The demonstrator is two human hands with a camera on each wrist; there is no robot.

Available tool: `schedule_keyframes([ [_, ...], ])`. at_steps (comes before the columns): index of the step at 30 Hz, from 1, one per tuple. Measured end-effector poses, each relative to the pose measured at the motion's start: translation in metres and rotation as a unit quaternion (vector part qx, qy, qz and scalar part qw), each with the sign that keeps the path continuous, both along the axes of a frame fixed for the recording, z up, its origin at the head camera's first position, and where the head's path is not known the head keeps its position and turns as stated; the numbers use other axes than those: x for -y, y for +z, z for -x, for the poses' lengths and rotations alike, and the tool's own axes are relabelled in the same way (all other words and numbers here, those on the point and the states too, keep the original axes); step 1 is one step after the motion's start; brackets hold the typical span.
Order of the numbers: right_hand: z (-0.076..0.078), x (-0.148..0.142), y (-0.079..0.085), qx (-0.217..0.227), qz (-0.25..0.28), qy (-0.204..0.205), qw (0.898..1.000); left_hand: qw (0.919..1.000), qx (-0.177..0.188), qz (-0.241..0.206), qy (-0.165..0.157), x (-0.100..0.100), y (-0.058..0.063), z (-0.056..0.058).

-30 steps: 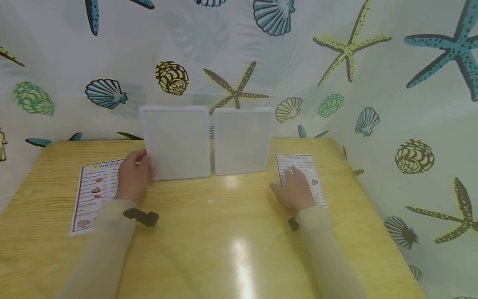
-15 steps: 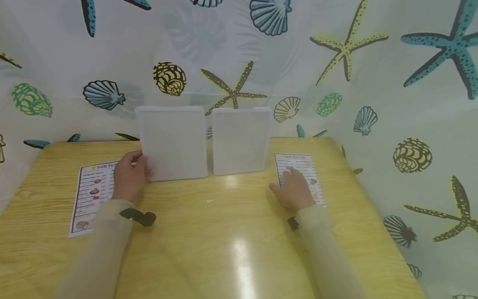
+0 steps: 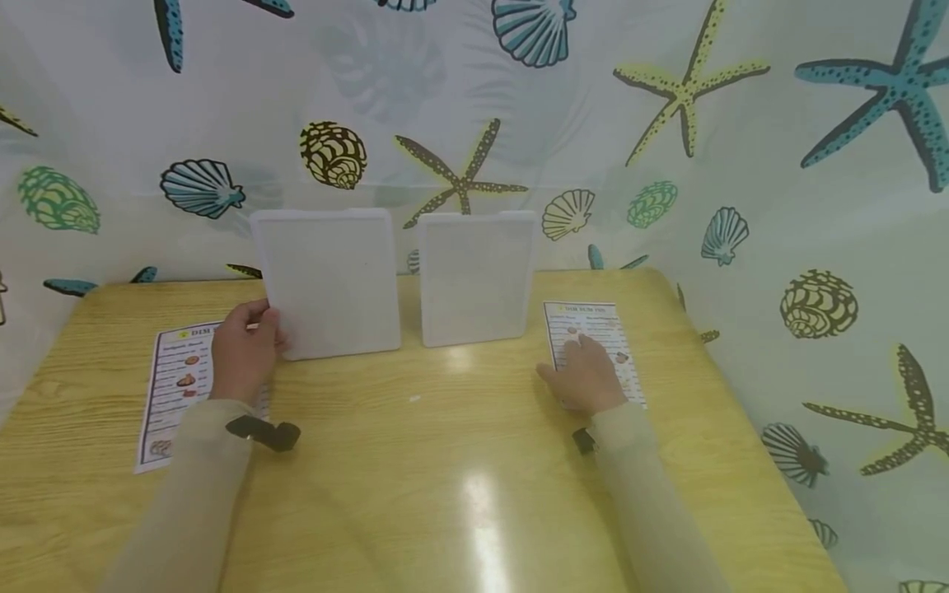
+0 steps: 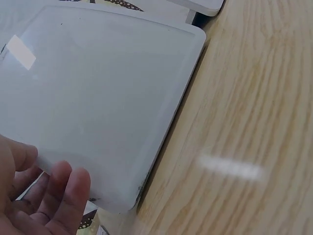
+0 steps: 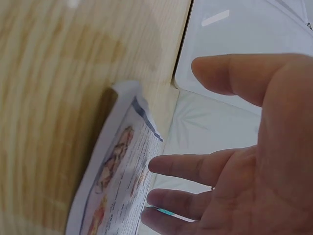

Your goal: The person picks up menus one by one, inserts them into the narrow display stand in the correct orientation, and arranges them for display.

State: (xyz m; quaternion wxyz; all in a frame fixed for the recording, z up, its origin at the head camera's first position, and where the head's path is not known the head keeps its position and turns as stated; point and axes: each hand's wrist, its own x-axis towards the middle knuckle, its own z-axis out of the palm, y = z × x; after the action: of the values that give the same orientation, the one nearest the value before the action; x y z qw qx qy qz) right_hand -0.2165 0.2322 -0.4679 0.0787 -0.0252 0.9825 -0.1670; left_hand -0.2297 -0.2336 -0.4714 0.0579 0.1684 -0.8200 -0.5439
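Two white boards stand upright side by side at the back of the table. My left hand (image 3: 243, 350) grips the larger white board (image 3: 331, 284) by its left edge, low down. In the left wrist view, the thumb and fingers of the left hand (image 4: 41, 196) lie at that edge of the board (image 4: 107, 93). The smaller white board (image 3: 477, 280) stands just to the right, with a narrow gap between. Over a printed dim sum menu (image 3: 623, 362) is my right hand (image 3: 586, 377), fingers spread and holding nothing. The right wrist view shows the menu (image 5: 117, 176) curled up along one edge.
A second dim sum menu (image 3: 166, 395) lies at the left, partly under the left forearm. A tiny white scrap (image 3: 414, 399) is on the wooden table (image 3: 415, 494). Behind hangs a white cloth (image 3: 415, 99) printed with shells and starfish.
My left hand has slid the larger board to the left, widening the gap between the boards. The right hand has stayed nearly still over its menu.
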Motion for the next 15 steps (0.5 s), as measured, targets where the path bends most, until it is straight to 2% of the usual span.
schedule_keyframes([
  [5,0.000,-0.001,-0.002,0.017,0.019,-0.008,1.000,0.9992,-0.018,-0.023,0.027,-0.004,0.005,-0.007],
  [8,0.001,-0.002,-0.003,0.026,0.024,-0.012,0.999,0.9988,-0.034,-0.016,0.031,-0.011,0.006,-0.015],
  [11,0.002,-0.002,-0.005,0.025,0.020,-0.013,0.999,0.9983,-0.059,0.002,0.005,-0.022,0.011,-0.028],
  [15,0.002,-0.003,-0.006,0.016,0.025,-0.010,1.000,0.9936,-0.080,0.028,-0.074,-0.038,0.023,-0.043],
])
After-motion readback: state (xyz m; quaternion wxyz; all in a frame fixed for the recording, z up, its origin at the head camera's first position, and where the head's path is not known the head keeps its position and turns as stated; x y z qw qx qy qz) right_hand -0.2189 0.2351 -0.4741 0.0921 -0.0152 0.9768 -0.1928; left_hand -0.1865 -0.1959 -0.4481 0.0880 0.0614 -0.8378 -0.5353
